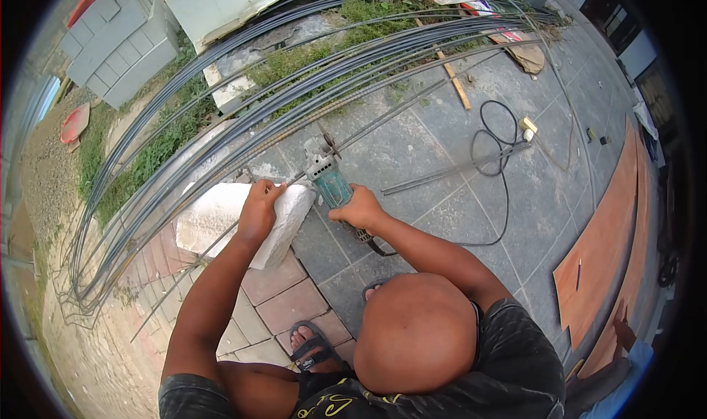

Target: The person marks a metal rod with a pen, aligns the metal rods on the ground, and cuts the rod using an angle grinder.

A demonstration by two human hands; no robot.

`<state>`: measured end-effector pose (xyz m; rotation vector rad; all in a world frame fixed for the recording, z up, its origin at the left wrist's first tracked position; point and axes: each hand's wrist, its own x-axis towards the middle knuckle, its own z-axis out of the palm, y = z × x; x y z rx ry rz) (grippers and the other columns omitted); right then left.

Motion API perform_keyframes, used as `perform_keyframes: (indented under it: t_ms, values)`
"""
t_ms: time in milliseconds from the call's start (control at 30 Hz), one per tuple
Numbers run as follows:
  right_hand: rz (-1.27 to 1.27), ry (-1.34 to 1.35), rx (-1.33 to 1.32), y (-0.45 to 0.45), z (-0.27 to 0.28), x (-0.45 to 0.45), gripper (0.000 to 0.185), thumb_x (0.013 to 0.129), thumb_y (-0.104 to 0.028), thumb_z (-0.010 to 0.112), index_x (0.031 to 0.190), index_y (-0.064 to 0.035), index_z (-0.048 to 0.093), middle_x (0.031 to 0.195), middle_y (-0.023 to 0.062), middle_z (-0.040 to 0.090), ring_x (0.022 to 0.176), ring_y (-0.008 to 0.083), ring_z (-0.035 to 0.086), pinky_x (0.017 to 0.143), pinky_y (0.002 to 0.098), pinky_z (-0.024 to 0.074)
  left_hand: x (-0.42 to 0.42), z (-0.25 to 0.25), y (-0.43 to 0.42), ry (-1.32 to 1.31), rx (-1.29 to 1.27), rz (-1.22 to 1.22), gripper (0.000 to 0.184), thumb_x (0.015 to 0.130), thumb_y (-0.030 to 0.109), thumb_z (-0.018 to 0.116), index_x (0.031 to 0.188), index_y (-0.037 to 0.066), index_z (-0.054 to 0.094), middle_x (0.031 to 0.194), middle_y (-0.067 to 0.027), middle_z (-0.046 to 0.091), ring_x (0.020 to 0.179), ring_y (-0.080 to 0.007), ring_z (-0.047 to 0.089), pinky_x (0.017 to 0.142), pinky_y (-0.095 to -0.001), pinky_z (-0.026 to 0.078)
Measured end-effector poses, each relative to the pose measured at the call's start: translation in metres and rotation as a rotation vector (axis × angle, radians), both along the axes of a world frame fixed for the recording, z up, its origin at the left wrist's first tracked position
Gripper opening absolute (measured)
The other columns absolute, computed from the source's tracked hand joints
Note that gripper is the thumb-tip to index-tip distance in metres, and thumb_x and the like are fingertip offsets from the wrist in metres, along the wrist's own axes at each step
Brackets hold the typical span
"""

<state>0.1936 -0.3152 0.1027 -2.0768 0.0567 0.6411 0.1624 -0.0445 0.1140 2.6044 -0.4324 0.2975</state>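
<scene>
My right hand [361, 209] is closed around the body of a teal angle grinder [333, 187]. The grinder's metal head and cutting disc [329, 143] point away from me, beside the steel bars. A thin steel bar [173, 285] slants up from the lower left across a white block [283, 224]. Over that block, my left hand [258, 209] is closed with fingertips pinched on the bar, whose gripped part is mostly hidden. Past the grinder, steel bars [398, 110] continue toward the upper right.
Long bundled steel rods [294, 80] curve across the top and left over grass. A black cord [503, 198] loops to a socket block [527, 128] on the grey tiles. Plywood sheets [596, 242] lie right, near another person's hand [624, 331]. Grey blocks [118, 43] stand upper left.
</scene>
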Motion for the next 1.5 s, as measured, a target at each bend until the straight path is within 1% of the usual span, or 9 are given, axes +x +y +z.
perform_keyframes:
  t_ms: [200,467,667,900,1000,1200,1300,1367,1500]
  values:
    - [-0.013,0.005,0.012,0.0,0.005,-0.001,0.096,0.059,-0.033,0.088,0.135,0.0138,0.055,0.121,0.0296,0.069,0.11,0.0347,0.07,0.095,0.0371,0.0553,0.0,0.0,0.0,0.007,-0.005,0.003,0.049,0.08,-0.013,0.058,0.122,0.007,0.073,0.107,-0.0164,0.06,0.1,-0.0359,0.061,0.089,-0.0426,0.051]
    - [-0.028,-0.011,0.027,0.0,0.007,-0.002,0.089,0.059,-0.031,0.087,0.13,0.0129,0.059,0.115,0.0275,0.071,0.103,0.0334,0.072,0.089,0.0372,0.0564,0.0,-0.001,0.001,-0.027,-0.005,-0.015,0.048,0.08,-0.012,0.059,0.122,0.007,0.072,0.105,-0.0171,0.06,0.097,-0.0363,0.061,0.087,-0.0432,0.051]
    - [-0.058,-0.011,0.025,0.001,0.01,-0.004,0.085,0.058,-0.031,0.087,0.127,0.0122,0.061,0.114,0.0273,0.071,0.102,0.0331,0.072,0.089,0.037,0.0563,0.001,-0.001,0.001,-0.02,-0.015,-0.021,0.049,0.079,-0.013,0.058,0.122,0.007,0.072,0.104,-0.0172,0.06,0.098,-0.0367,0.06,0.088,-0.0432,0.051]
    - [-0.043,0.002,0.014,0.0,0.008,-0.003,0.087,0.059,-0.031,0.087,0.129,0.0122,0.06,0.115,0.0267,0.071,0.103,0.0331,0.072,0.09,0.0364,0.0558,0.0,-0.002,0.002,0.002,-0.018,-0.019,0.051,0.079,-0.013,0.057,0.123,0.007,0.072,0.105,-0.0174,0.06,0.099,-0.037,0.06,0.089,-0.0433,0.051]
    - [-0.012,0.073,0.068,-0.001,0.014,-0.001,0.092,0.059,-0.031,0.087,0.133,0.0135,0.057,0.117,0.0272,0.07,0.105,0.0331,0.071,0.091,0.036,0.0555,0.0,-0.002,0.002,0.017,-0.02,-0.004,0.05,0.079,-0.013,0.056,0.123,0.007,0.072,0.106,-0.0176,0.06,0.1,-0.0371,0.061,0.09,-0.0431,0.05]
    - [-0.054,0.016,0.018,0.001,0.015,-0.003,0.085,0.058,-0.03,0.087,0.126,0.0138,0.061,0.114,0.0276,0.071,0.103,0.0327,0.072,0.089,0.0361,0.056,0.001,-0.005,0.002,0.03,-0.028,0.003,0.049,0.08,-0.012,0.056,0.122,0.007,0.073,0.107,-0.0174,0.06,0.101,-0.0368,0.061,0.091,-0.0429,0.05]
    - [-0.037,0.057,0.071,0.0,0.016,-0.002,0.082,0.058,-0.029,0.087,0.123,0.0132,0.062,0.113,0.027,0.071,0.102,0.0326,0.072,0.088,0.0362,0.0563,0.001,-0.006,0.002,0.025,-0.039,0.003,0.05,0.079,-0.013,0.057,0.122,0.007,0.073,0.107,-0.0173,0.06,0.101,-0.0368,0.061,0.09,-0.043,0.05]
    - [-0.045,0.032,0.067,0.001,0.013,-0.002,0.082,0.058,-0.029,0.087,0.124,0.0128,0.062,0.113,0.0266,0.072,0.102,0.0326,0.072,0.088,0.0366,0.0565,0.001,-0.005,0.001,-0.042,-0.032,-0.01,0.046,0.083,-0.013,0.058,0.122,0.007,0.072,0.1,-0.0176,0.06,0.094,-0.0357,0.061,0.084,-0.0414,0.051]
    - [-0.023,0.077,0.103,0.0,0.019,-0.001,0.082,0.058,-0.029,0.087,0.124,0.0124,0.062,0.113,0.0263,0.072,0.102,0.0326,0.072,0.088,0.0366,0.0565,0.0,-0.005,0.002,-0.031,-0.041,-0.011,0.047,0.083,-0.014,0.058,0.122,0.008,0.072,0.101,-0.0171,0.06,0.095,-0.0354,0.061,0.084,-0.041,0.051]
